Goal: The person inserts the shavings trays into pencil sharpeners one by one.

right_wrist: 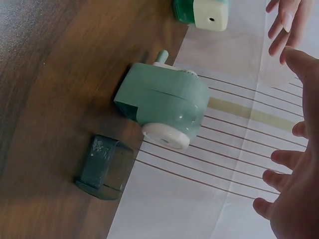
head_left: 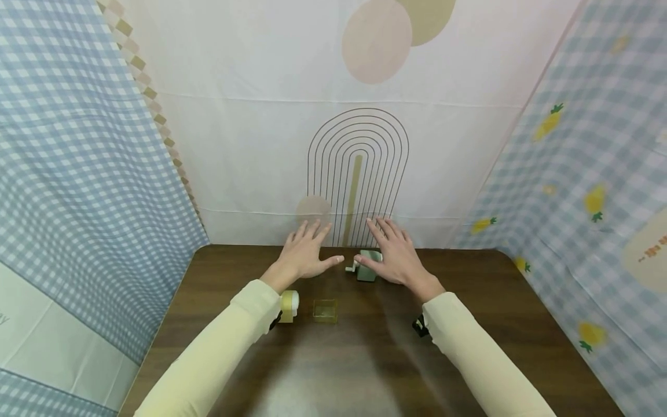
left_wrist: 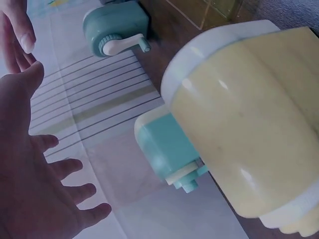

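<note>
Both hands hover with fingers spread over the back of the table, holding nothing. My left hand (head_left: 302,255) is past a yellow pencil sharpener (head_left: 288,306) with a white end. My right hand (head_left: 394,259) overlaps a green crank pencil sharpener (head_left: 367,267) in the head view. A teal pencil sharpener (left_wrist: 168,142), mostly hidden behind the left hand in the head view, shows in the left wrist view. A see-through yellow drawer (head_left: 325,311) lies beside the yellow sharpener. In the right wrist view, a dark green see-through drawer (right_wrist: 102,169) lies near the green sharpener.
The brown wooden table (head_left: 333,370) ends at a white cloth (head_left: 250,156) with arch lines. Checked cloths hang at the left (head_left: 99,145) and right (head_left: 589,174) sides. Each wrist carries a small dark device under the sleeve's edge.
</note>
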`<state>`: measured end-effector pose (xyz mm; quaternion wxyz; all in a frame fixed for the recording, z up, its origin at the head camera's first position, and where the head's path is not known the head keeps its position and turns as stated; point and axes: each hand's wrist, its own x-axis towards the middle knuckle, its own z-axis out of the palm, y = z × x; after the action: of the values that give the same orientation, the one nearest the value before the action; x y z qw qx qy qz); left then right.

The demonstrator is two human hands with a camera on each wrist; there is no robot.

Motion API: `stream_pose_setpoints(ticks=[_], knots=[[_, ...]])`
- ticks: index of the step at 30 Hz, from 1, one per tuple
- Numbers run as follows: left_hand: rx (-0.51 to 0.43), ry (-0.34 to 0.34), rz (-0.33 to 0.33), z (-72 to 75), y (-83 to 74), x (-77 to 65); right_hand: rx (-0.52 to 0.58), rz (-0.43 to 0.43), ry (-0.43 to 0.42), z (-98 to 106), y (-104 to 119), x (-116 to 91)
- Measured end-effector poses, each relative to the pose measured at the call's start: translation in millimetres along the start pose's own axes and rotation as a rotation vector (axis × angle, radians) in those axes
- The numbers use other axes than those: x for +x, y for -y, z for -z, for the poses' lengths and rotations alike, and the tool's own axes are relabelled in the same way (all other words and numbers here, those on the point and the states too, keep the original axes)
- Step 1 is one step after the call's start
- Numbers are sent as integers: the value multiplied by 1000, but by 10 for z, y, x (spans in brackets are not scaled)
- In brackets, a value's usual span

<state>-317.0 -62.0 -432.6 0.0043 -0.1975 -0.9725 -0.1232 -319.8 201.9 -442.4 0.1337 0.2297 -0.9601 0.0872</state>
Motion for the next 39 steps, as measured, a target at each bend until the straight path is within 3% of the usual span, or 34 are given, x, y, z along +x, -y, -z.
stream_pose_setpoints(ticks=[5, 12, 20, 27, 32, 39], knots=[[10, 14, -6, -18, -48, 47, 21, 5, 0, -12, -2, -1], [26, 22, -29, -80, -162, 114, 167, -59, 49, -65, -125, -57], [44, 47, -67, -298, -417, 209, 293, -90, 110, -187, -346, -170], [8, 67, -48, -431, -672, 344, 361, -151, 153, -349, -573, -287], [-20, 80, -47, -552, -730, 461, 392, -205, 227, -440, -694, -371], [36, 121, -101, -711, -833, 597, 394, -242, 305, -522, -863, -451]])
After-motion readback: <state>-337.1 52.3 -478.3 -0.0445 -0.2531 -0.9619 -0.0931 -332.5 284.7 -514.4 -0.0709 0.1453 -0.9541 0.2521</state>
